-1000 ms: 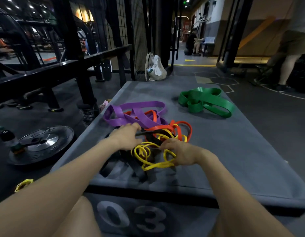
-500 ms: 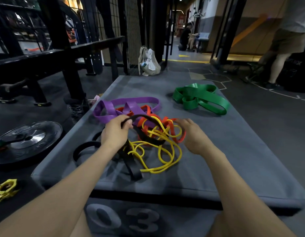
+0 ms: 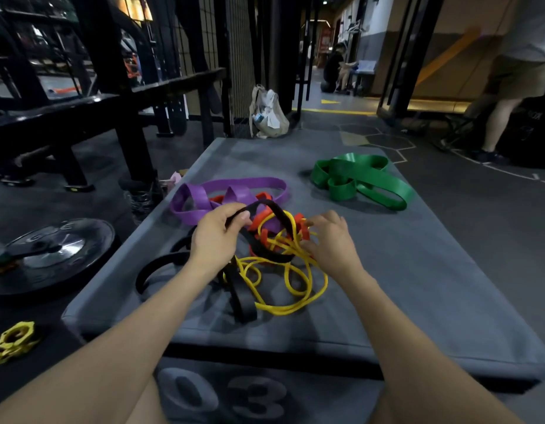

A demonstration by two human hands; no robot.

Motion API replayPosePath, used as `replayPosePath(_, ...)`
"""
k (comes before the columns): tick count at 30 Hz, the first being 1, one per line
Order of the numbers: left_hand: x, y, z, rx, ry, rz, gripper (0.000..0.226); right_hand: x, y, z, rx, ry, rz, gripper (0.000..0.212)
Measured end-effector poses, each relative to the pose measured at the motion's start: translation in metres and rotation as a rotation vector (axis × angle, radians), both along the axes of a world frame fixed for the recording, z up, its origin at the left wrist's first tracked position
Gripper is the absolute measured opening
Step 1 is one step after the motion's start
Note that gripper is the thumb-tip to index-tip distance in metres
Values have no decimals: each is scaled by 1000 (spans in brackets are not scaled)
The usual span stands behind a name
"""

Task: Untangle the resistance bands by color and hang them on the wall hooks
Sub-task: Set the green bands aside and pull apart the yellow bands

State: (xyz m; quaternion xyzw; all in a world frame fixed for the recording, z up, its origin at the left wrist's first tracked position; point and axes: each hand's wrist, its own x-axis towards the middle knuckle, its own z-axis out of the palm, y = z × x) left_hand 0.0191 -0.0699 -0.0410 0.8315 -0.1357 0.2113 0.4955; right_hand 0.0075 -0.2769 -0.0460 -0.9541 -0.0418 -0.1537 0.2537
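Band pile on the grey surface (image 3: 418, 301), working the black one loose first

My left hand (image 3: 214, 237) pinches a raised loop of the black band (image 3: 274, 209) so it lifts clear of the knot, I reckon to see where it threads through. My right hand (image 3: 329, 240) sits with fingers loosely spread on the yellow band (image 3: 295, 289) and orange band (image 3: 265, 218), probably pinning them down so only the black comes up. The tangle lies right between both hands; the purple band (image 3: 234, 191) is caught at its far edge. The green band (image 3: 363, 182) lies well apart, already free. No wall hooks in view.
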Motion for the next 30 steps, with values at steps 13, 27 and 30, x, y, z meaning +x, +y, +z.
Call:
replayPosePath(13, -15, -14, 96, 92, -126, -48, 18, -14, 25, 75, 174, 93, 380, 13)
replayPosePath(27, -15, 4, 124, 177, 4, 8, 18, -10, 11, 132, -84, -139, 73, 19)
replayPosePath(30, -18, 4, 105, 183, 72, -70, 17, -12, 6, 125, -37, -115, 80, 14)
